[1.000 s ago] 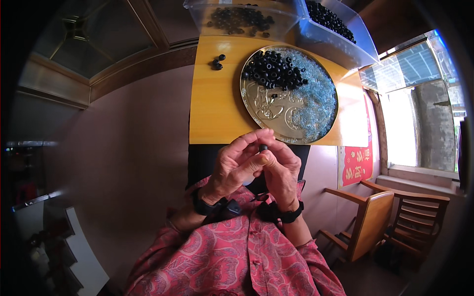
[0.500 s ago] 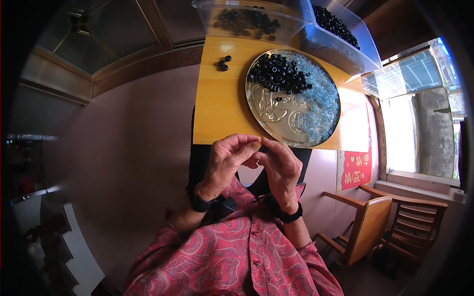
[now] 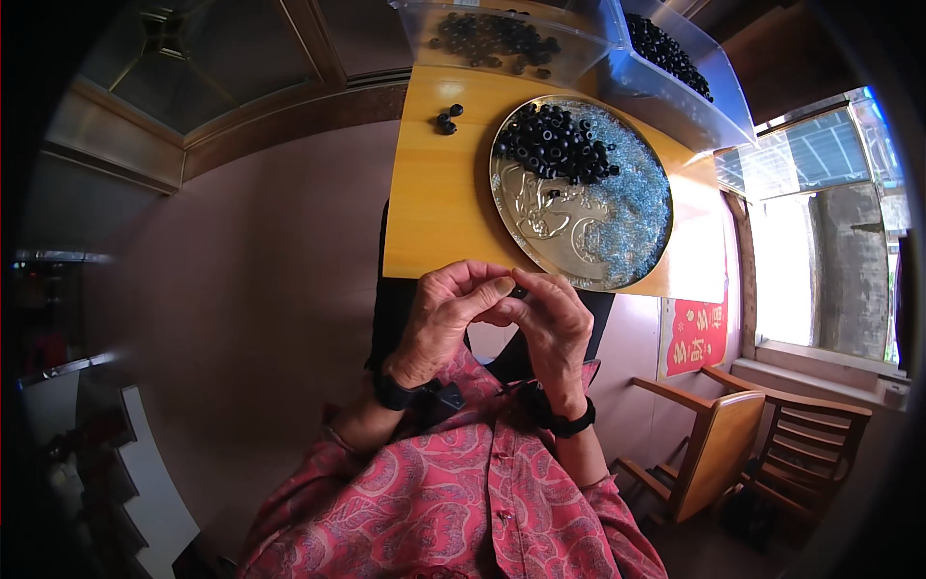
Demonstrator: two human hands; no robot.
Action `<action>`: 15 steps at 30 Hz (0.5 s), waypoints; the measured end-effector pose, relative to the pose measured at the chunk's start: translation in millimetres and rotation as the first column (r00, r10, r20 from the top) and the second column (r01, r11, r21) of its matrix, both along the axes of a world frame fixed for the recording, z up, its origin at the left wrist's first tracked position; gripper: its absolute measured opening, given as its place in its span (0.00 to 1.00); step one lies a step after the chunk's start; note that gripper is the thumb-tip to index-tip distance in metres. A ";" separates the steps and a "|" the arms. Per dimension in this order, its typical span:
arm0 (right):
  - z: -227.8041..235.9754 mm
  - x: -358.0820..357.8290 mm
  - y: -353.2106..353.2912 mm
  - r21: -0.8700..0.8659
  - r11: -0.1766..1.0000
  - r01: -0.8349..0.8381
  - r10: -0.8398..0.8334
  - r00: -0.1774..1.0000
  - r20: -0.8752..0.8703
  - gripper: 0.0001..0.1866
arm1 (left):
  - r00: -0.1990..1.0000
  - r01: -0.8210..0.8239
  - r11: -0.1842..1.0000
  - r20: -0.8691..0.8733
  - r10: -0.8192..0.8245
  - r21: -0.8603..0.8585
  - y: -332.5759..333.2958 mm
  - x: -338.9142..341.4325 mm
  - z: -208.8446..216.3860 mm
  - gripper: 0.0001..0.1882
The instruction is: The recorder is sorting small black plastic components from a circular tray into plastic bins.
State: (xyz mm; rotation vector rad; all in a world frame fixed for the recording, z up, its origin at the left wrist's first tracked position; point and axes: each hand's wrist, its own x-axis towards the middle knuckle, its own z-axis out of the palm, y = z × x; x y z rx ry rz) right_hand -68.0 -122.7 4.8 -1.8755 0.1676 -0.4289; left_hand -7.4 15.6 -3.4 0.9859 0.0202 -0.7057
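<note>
My left hand (image 3: 439, 323) and my right hand (image 3: 555, 323) meet fingertip to fingertip in front of the table's near edge, both closed in a pinch. A small black piece (image 3: 520, 290) shows partly between the fingertips, on the right hand's side; fingers hide most of it. Whatever my left fingers pinch is too small to make out. Just beyond my hands lies a round metal tray (image 3: 516, 207) with an embossed pattern. Black ring-shaped pieces (image 3: 550, 140) are heaped at its far left, and tiny clear bluish pieces (image 3: 637, 207) spread along its right side.
On the yellow wooden table (image 3: 434, 203), several loose black pieces (image 3: 448, 124) lie left of the tray. Two clear plastic bins (image 3: 502, 43) (image 3: 675, 82) holding black pieces stand at the far side. Wooden chairs (image 3: 719, 454) are at the right, near a bright window (image 3: 786, 270).
The view has shifted slightly, so the table and tray appear a little further right. My hands stay pinched together, with only a small shift of the fingers.
</note>
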 end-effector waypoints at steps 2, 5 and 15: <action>-0.2 -0.6 -0.2 0.064 0.998 0.007 -0.007 1.000 -0.006 0.20 | 1.000 0.005 1.000 0.005 -0.005 -0.008 0.4 0.1 -1.9 0.11; 2.1 -0.4 -2.5 -0.033 0.998 -0.061 0.060 0.998 -0.035 0.20 | 1.000 -0.026 1.000 0.016 0.026 0.007 -0.3 0.4 -3.8 0.10; -2.0 -1.9 1.4 0.371 0.921 -0.118 0.145 0.988 -0.045 0.16 | 0.997 -0.064 0.997 0.055 0.062 0.045 5.3 1.1 2.0 0.11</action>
